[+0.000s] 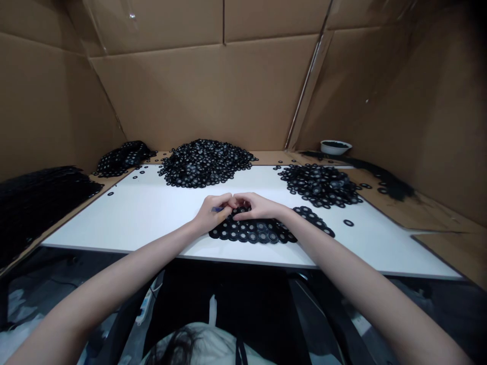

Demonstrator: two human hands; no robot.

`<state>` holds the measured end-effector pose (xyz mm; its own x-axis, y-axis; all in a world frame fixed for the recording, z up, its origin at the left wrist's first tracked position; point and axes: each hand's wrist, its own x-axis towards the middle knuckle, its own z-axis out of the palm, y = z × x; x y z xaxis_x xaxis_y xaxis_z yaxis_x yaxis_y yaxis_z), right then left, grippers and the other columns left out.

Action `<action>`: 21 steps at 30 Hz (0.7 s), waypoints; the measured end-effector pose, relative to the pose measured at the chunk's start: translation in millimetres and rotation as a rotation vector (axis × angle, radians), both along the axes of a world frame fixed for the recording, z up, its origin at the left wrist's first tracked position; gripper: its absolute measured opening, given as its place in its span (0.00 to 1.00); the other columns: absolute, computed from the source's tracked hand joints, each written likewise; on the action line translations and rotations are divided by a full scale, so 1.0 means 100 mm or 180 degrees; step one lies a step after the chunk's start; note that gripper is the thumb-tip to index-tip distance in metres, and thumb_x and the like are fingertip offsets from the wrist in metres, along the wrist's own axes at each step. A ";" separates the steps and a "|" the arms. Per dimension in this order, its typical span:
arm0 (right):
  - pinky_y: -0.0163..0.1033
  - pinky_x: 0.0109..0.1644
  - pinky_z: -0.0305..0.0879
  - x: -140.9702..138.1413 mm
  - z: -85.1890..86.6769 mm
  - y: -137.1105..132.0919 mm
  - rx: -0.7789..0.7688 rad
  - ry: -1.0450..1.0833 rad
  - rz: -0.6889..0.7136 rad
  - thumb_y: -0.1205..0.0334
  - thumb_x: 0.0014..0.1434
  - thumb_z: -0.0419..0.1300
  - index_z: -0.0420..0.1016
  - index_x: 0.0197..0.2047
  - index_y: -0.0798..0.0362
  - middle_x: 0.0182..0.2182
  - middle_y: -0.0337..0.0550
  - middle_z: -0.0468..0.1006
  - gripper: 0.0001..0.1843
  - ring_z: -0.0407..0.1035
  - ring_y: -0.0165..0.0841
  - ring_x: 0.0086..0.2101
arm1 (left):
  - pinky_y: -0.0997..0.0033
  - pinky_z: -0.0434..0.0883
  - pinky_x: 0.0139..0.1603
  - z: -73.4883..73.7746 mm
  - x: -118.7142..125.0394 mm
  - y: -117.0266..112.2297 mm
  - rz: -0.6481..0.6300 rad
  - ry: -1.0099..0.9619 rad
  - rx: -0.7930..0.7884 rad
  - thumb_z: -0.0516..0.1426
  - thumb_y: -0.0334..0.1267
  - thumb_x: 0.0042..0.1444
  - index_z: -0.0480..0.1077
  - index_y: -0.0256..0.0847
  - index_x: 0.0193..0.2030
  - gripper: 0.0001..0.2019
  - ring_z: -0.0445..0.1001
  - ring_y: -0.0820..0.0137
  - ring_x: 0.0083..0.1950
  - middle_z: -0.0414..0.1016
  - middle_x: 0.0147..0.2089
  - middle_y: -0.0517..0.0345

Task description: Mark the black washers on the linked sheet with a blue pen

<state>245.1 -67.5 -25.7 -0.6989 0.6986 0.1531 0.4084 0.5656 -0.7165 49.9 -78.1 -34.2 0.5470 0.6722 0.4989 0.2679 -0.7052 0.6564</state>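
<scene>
A flat patch of black rings (262, 234), lying side by side in rows, rests near the front edge of the white board. Over its left end my left hand (213, 212) is closed in a pinch, and a bit of a small blue object (217, 209) shows between its fingers. My right hand (258, 207) curves over the patch's upper edge, thumb and fingers bent inward. The fingertips of both hands meet just above the rings. Whatever the right fingertips hold is too small and too covered to make out.
A large heap of black rings (205, 162) lies at the back, a smaller heap (321, 185) at the right. One loose ring (348, 222) sits near the patch. A white bowl (335, 147) stands at the back right. Dark stacked material (41, 203) fills the left. Cardboard walls (205, 96) surround the board.
</scene>
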 end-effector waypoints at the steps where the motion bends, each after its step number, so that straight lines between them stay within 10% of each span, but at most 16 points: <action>1: 0.35 0.34 0.55 0.00 0.00 0.00 -0.0003 -0.0001 0.0000 0.54 0.50 0.63 0.62 0.32 0.53 0.29 0.36 0.63 0.15 0.57 0.29 0.29 | 0.77 0.64 0.35 0.00 0.00 0.00 0.0004 0.0008 -0.0002 0.52 0.29 0.52 0.69 0.37 0.30 0.06 0.69 0.75 0.31 0.72 0.29 0.63; 21: 0.35 0.34 0.56 0.00 0.02 -0.02 -0.0011 -0.0048 0.0022 0.54 0.51 0.62 0.63 0.33 0.54 0.30 0.36 0.64 0.15 0.57 0.29 0.30 | 0.76 0.64 0.37 0.02 0.00 -0.02 0.0000 0.0071 -0.0149 0.51 0.29 0.52 0.68 0.37 0.29 0.06 0.69 0.74 0.32 0.72 0.29 0.62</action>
